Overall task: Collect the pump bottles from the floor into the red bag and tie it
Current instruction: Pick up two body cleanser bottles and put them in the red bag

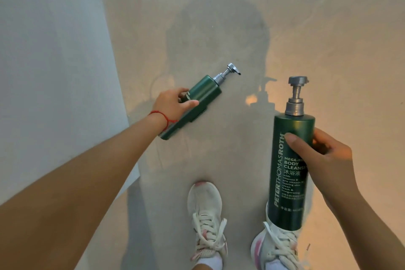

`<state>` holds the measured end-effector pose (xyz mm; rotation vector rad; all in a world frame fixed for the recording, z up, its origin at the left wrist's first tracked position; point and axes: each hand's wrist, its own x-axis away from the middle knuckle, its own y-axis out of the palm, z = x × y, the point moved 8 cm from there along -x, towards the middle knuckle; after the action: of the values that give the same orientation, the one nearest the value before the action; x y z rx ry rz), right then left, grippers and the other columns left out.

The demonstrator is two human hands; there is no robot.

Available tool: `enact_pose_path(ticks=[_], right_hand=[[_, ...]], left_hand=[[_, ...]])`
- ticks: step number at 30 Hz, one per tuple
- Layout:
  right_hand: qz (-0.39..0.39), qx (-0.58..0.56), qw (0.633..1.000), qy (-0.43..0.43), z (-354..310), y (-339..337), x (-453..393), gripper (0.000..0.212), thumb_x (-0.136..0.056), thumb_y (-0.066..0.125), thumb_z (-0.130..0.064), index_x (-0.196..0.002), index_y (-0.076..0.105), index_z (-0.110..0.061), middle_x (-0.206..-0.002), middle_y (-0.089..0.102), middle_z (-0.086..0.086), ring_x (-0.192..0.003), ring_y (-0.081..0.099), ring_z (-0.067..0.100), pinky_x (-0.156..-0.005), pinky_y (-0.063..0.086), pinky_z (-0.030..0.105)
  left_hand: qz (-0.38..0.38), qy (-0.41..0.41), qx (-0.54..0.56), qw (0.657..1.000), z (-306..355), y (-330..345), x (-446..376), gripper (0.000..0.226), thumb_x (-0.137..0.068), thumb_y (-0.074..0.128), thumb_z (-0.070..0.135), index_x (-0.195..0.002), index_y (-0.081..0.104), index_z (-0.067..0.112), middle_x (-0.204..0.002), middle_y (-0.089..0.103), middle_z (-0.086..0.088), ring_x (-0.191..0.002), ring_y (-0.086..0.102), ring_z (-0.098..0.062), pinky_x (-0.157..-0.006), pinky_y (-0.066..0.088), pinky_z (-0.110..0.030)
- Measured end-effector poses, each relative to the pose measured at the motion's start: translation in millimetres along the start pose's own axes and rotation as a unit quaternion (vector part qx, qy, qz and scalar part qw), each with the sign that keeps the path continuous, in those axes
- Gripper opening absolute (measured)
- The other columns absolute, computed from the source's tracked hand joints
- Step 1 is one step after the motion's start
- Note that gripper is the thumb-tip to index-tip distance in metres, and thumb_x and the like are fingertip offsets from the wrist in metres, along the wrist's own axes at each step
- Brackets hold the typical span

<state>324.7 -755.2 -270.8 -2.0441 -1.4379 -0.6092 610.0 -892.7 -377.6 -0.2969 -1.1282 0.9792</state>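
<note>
A dark green pump bottle [290,166] with white lettering and a grey pump stands upright in the air at the right, gripped around its middle by my right hand [326,160]. A second green pump bottle [203,94] with a silver pump lies tilted over the floor at centre, pump pointing up and right. My left hand [173,103], with a red string on the wrist, closes around its middle. Whether this bottle rests on the floor or is lifted cannot be told. The red bag is out of sight.
A pale wall or panel [54,72] fills the left side, its edge running down to the floor near my left arm. My two white sneakers [206,215] stand on the glossy beige floor [219,28] at the bottom.
</note>
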Motion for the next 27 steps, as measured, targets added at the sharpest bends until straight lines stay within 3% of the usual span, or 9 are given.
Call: enact_pose_path(ticks=[5,9,13,16,22,27], right_hand=[[0.004,0.0,1.0,0.0,4,-3,-4,0.011,-0.073,0.071,-0.023,-0.074,0.07,-0.033,-0.069,0.071,-0.013,-0.06,0.063,0.001,-0.053,0.049,0.009],[0.002,-0.004,1.0,-0.005,-4,-9,-1,0.007,-0.072,0.072,-0.024,-0.075,0.071,-0.03,-0.067,0.071,-0.012,-0.059,0.063,0.002,-0.054,0.049,0.011],[0.014,-0.023,1.0,-0.009,-30,-20,17,0.004,-0.074,0.071,-0.021,-0.075,0.07,-0.025,-0.063,0.07,-0.012,-0.057,0.061,0.002,-0.053,0.049,0.011],[0.019,-0.043,0.999,-0.013,-63,-27,41,0.005,-0.075,0.07,-0.019,-0.076,0.068,-0.023,-0.06,0.069,-0.013,-0.054,0.061,-0.001,-0.05,0.047,0.01],[0.03,-0.075,0.996,-0.024,-146,-43,101,0.006,-0.077,0.069,-0.014,-0.073,0.067,-0.018,-0.051,0.065,-0.014,-0.047,0.056,-0.002,-0.047,0.044,0.01],[0.034,-0.107,0.993,-0.036,-225,-65,162,0.005,-0.077,0.069,-0.013,-0.076,0.068,-0.017,-0.052,0.066,-0.014,-0.049,0.058,-0.002,-0.048,0.045,0.011]], left_hand=[[0.005,0.0,0.006,1.0,11,27,2,0.05,-0.067,0.077,0.037,-0.109,0.064,0.014,-0.096,0.067,-0.006,-0.091,0.058,-0.022,-0.077,0.042,-0.027],[0.005,-0.086,0.14,0.986,4,23,11,0.059,-0.063,0.08,0.038,-0.113,0.061,0.013,-0.096,0.06,0.001,-0.088,0.057,-0.016,-0.078,0.045,-0.025],[-0.039,-0.101,0.291,0.951,31,10,50,0.033,-0.066,0.078,0.031,-0.095,0.065,0.02,-0.086,0.068,0.002,-0.074,0.067,-0.008,-0.064,0.056,-0.02],[-0.053,-0.092,0.345,0.933,62,-12,93,0.019,-0.069,0.076,0.026,-0.083,0.064,0.029,-0.084,0.069,0.003,-0.066,0.068,-0.002,-0.055,0.052,-0.013],[-0.049,-0.085,0.371,0.923,135,-80,189,0.019,-0.07,0.074,0.028,-0.086,0.064,0.03,-0.092,0.07,-0.003,-0.084,0.067,-0.019,-0.073,0.055,-0.031],[-0.033,-0.07,0.4,0.913,209,-148,268,0.017,-0.07,0.074,0.022,-0.084,0.067,0.028,-0.096,0.069,-0.01,-0.087,0.066,-0.024,-0.078,0.055,-0.037]])
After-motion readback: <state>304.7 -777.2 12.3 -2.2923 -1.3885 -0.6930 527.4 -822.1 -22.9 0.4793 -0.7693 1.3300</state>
